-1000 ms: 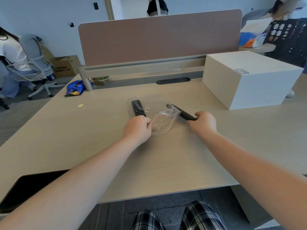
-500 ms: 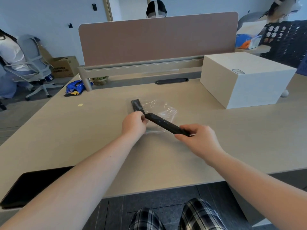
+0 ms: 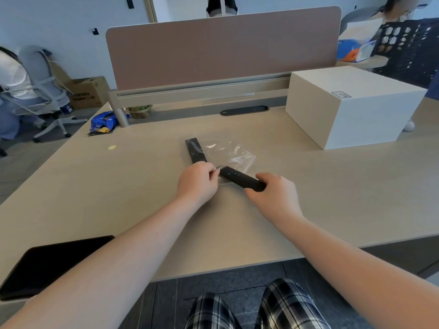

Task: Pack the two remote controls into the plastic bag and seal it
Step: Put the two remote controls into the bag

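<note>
A clear plastic bag (image 3: 234, 153) lies flat on the desk in the middle of the view. My left hand (image 3: 197, 182) pinches the bag's near edge between thumb and fingers. My right hand (image 3: 273, 193) grips the lower end of a black remote control (image 3: 238, 178), whose top end points at the pinched edge of the bag. A second black remote control (image 3: 195, 151) lies on the desk just left of the bag, its near end hidden behind my left hand.
A large white box (image 3: 351, 108) stands at the right back of the desk. A brown divider panel (image 3: 221, 46) closes off the far edge. A black tablet (image 3: 47, 264) lies at the near left corner. A blue snack packet (image 3: 104, 121) sits far left.
My right hand has drawn the remote toward me and turned its tip to the bag's near edge. The bag, earlier lifted and puffed, now lies flatter with my left hand pinching it.
</note>
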A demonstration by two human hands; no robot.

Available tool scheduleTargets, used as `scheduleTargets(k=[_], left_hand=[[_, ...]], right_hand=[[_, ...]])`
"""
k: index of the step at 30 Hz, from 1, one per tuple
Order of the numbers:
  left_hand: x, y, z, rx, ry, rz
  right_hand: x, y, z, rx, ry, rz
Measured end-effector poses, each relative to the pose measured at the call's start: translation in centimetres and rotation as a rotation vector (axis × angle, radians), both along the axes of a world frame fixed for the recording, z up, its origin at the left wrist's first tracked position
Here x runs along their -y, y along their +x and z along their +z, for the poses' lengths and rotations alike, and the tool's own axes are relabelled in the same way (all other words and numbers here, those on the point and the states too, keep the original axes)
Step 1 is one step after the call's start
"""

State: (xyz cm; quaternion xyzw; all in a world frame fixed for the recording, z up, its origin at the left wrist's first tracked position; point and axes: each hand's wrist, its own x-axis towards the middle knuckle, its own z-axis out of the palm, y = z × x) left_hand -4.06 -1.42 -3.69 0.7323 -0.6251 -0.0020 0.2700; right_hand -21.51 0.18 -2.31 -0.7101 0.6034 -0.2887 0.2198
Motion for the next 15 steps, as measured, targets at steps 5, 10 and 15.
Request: scheduleTargets(k=[5, 10, 15], left_hand=[[0.1, -0.2, 0.1, 0.029, -0.012, -0.002], [0.0, -0.1, 0.3, 0.095, -0.013, 0.010], [0.1, 0.4, 0.0, 0.128, 0.001, -0.003]], right_hand=[[2.6, 4.4, -1.6, 0.003, -0.072, 0.002], [4.2, 7.1, -2.3, -0.023, -0.086, 0.049], [5.2, 7.8, -2.9, -0.069, -0.076, 0.129]])
